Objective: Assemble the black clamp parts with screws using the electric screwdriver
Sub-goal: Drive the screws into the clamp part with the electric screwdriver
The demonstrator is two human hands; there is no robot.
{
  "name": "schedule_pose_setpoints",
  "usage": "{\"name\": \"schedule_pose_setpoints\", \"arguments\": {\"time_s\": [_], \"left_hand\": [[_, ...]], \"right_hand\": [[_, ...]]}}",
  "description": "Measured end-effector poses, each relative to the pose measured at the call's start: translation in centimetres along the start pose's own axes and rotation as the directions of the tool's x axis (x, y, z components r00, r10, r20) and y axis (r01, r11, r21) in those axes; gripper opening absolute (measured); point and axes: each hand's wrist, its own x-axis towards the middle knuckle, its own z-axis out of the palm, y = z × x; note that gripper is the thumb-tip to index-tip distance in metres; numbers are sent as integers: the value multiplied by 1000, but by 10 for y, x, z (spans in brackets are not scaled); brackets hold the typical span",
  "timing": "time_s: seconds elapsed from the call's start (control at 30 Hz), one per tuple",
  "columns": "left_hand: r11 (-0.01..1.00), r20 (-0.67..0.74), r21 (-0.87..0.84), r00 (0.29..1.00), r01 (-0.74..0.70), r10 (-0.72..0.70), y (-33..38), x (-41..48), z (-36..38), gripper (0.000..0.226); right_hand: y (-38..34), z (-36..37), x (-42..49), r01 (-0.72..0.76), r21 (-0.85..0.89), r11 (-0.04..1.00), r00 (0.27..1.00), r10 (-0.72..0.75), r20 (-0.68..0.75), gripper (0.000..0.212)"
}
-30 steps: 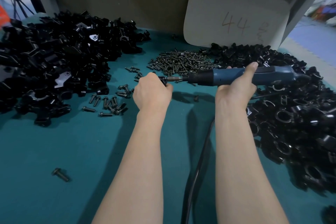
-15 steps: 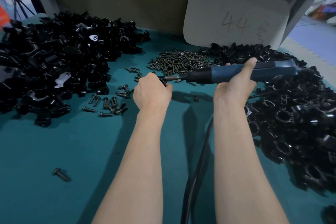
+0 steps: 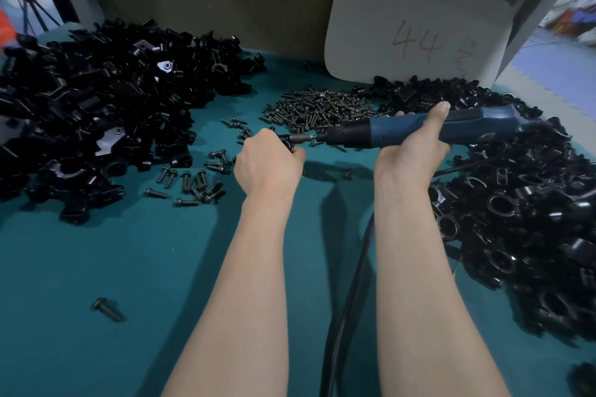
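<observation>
Inspector: Clamp part point(image 3: 286, 142), location?
Clerk: Head view, centre, gripped in left hand point(image 3: 267, 166). At its three o'clock, right hand point(image 3: 414, 151) wraps electric screwdriver point(image 3: 387, 132), tip against it. Judged: screw-driving; next, keep tool square.

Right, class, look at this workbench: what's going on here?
A person is assembling clamps. The left hand grips a black clamp part above the teal table, while the right hand holds the blue electric screwdriver level, its bit at that part. Around them lie heaps of black parts on both sides and a screw pile behind.
</observation>
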Motion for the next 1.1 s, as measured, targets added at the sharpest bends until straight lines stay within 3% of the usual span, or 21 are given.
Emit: {"name": "schedule_pose_setpoints", "arguments": {"time_s": [0.33,0.47,0.7,0.87,1.1], "left_hand": [[999,51,-31,998,33,-31,0,-1,-3,34],[998,71,-38,997,45,-42,-1,-1,-4,33],[999,130,-9,990,50,-48,-3,2,-7,30],[997,167,-44,984,64,-55,-5,1,-13,28],[987,284,-89,954,130,-100,-5,2,-17,27]], "right_hand": [[0,2,-5,32,95,995,988,-46,147,43],[0,3,-7,45,76,996,977,-60,206,56],[0,-1,-6,-18,103,995,964,-10,266,41],[-3,-2,-7,-27,102,994,941,-10,339,49],[-7,-3,-6,-22,158,987,943,-33,332,48]]}}
